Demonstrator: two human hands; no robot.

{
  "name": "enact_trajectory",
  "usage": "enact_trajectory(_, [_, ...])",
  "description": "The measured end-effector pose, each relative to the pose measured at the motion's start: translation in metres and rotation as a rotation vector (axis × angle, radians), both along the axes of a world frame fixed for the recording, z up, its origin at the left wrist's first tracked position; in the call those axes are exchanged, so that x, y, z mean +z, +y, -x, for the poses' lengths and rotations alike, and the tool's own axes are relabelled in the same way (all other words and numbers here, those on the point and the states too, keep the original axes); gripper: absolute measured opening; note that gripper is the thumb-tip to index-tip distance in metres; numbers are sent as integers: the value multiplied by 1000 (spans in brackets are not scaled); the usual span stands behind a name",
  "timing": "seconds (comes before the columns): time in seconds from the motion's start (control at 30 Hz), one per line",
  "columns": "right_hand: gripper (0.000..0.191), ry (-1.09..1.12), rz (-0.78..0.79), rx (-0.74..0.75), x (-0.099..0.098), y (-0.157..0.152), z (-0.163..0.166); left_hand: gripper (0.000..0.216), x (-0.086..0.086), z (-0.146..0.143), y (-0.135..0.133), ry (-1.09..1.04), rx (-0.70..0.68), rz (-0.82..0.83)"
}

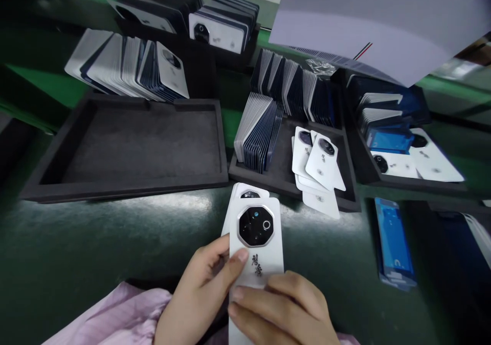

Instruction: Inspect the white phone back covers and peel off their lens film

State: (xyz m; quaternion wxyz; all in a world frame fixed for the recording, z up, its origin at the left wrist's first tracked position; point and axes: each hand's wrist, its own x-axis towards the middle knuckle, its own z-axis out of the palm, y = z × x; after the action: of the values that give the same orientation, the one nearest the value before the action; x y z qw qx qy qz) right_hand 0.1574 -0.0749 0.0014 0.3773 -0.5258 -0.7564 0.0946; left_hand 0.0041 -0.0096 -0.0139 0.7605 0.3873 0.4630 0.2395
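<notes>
A white phone back cover (272, 258) with a black octagonal camera area and dark lettering stands upright before me. My left hand (203, 283) grips its left edge, thumb across the front. Behind it, partly hidden, another white back cover (233, 202) shows its top, apparently in the same hand. Fingers of my right hand (287, 304) are bent over the lower front of the nearer cover, their tips touching its left part. The cover's bottom is partly hidden by those fingers. Just beyond, loose white covers (322, 166) lie overlapping in a black foam tray (347, 181).
A bare-bottomed black tray (134, 145) sits at left. Rows of covers (130, 69) stand behind it, with further stacks (226, 23) at the back. Blue film-covered pieces (395, 237) lie right. A large pale panel (368, 23) overhangs the back right of the green table (115, 243).
</notes>
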Motion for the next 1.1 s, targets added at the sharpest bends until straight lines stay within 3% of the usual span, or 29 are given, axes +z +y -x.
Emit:
enact_trajectory(0.13, [12, 182, 141, -109, 3, 3, -13, 37, 5, 0, 0, -54, 10, -3])
enact_trajectory(0.37, [24, 325, 319, -33, 4, 10, -17, 19, 5, 1, -1, -115, -38, -38])
enact_trajectory(0.47, [19, 468, 420, 8, 6, 6, -22, 27, 6, 1, -2, -51, -18, -41])
enact_trajectory(0.57, [17, 513, 427, 18, 7, 5, -26, 40, 7, 1, -2, -2, 2, -25])
enact_trajectory(0.67, [24, 531, 433, 77, 6, 5, -26, 38, 7, 1, -2, -16, 28, -16])
enact_trajectory(0.77, [26, 558, 440, 55, 4, 4, -24, 34, 7, 1, -2, -32, 43, 8])
enact_trajectory(0.93, [37, 384, 453, -21, 2, 3, -20, 15, 9, 0, 0, -54, 9, -54])
enact_trajectory(1.1, [11, 441, 415, 33, 6, 10, -19, 15, 7, -2, 1, -79, 15, -79])
